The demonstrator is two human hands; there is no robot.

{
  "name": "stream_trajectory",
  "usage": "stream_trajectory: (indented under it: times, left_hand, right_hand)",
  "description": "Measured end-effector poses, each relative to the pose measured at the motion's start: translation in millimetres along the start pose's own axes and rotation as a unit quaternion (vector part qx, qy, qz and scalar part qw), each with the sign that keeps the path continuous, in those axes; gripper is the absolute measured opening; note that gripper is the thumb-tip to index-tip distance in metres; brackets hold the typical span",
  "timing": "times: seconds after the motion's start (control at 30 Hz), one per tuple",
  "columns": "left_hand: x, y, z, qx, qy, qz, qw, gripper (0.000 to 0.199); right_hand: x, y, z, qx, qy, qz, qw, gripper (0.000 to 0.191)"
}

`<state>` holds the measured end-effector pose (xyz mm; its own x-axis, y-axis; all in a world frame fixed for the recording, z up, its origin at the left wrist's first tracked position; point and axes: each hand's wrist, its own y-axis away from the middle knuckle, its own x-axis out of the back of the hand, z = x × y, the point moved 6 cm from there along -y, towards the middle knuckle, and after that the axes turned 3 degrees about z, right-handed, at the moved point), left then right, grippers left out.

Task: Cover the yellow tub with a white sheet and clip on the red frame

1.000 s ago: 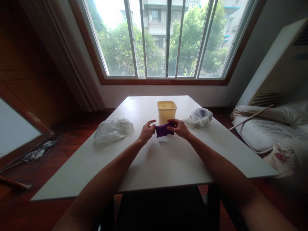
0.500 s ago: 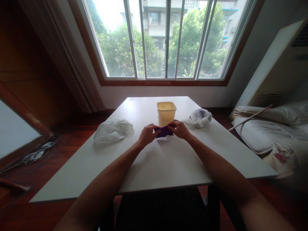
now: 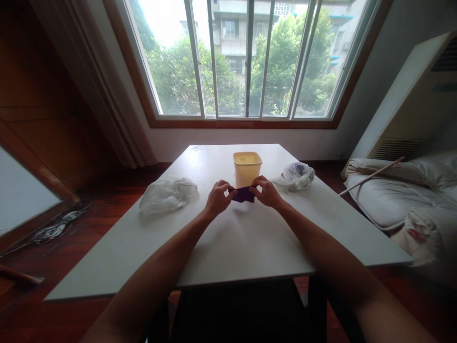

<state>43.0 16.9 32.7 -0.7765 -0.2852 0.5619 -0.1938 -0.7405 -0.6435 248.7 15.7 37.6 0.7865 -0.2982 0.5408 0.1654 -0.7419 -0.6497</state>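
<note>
A small dark purple piece [image 3: 244, 194], perhaps cloth, is stretched between my hands above the white table [image 3: 243, 247]. My left hand [image 3: 220, 196] pinches its left end between thumb and fingers. At its right end, my right hand [image 3: 264, 191] grips it the same way. Just behind my hands stands a yellow square bin [image 3: 247, 167], open at the top, its lower part partly hidden by the hands and the purple piece.
A crumpled clear plastic bag [image 3: 167, 194] lies on the table at the left. Another white bag [image 3: 298, 176], with something purple inside, sits right of the bin. Beyond the table's right edge, a thin stick [image 3: 373, 175] rests over a pale cushion [image 3: 378, 195].
The purple piece has shifted slightly between my fingers and its lower edge hangs differently. Both hands stay in nearly the same place, still gripping it.
</note>
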Motion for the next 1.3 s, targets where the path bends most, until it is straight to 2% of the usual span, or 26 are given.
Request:
stream_trajectory:
  times: [0.17, 0.37, 0.5, 0.67, 0.83, 0.9, 1.03, 1.1, 1.3]
  left_hand:
    - [-12.5, 2.7, -4.0, 0.061, 0.099, -0.062, 0.991, 0.025]
    - [-19.2, 4.1, 2.2, 0.059, 0.116, -0.071, 0.989, 0.027]
    - [-17.6, 3.3, -3.2, 0.068, 0.091, -0.063, 0.992, 0.028]
    - [-9.2, 0.5, -9.8, 0.075, 0.031, -0.041, 0.996, 0.024]
    - [2.3, -1.7, -13.0, 0.034, -0.023, -0.010, 0.999, 0.029]
    - [5.2, -1.4, -18.2, 0.026, -0.027, 0.007, 0.999, 0.042]
    - [4.6, -0.7, -28.5, 0.008, -0.038, 0.029, 0.999, 0.089]
    - [3.3, -1.1, -30.9, -0.010, -0.049, 0.038, 0.998, 0.106]
    - [11.6, -6.2, -37.5, -0.086, -0.080, 0.083, 0.990, 0.137]
  right_hand:
    - [14.5, -2.3, -10.1, 0.022, 0.032, 0.084, 0.996, 0.008]
    - [14.0, -11.1, -22.1, 0.045, 0.107, 0.075, 0.990, 0.014]
    - [10.0, -14.4, -17.7, 0.045, 0.137, 0.057, 0.988, 0.013]
    - [16.0, -13.3, -15.7, 0.054, 0.134, 0.069, 0.987, 0.015]
    - [21.6, -9.3, -13.3, 0.057, 0.077, 0.086, 0.992, 0.010]
    - [21.5, -7.5, -11.8, 0.059, 0.046, 0.083, 0.994, 0.007]
    - [13.6, -3.3, -13.8, 0.072, -0.033, 0.051, 0.996, 0.007]
    - [6.2, -0.5, -17.9, 0.080, -0.067, 0.025, 0.994, 0.008]
    - [-12.1, 6.5, -31.4, 0.086, -0.132, -0.038, 0.987, 0.008]
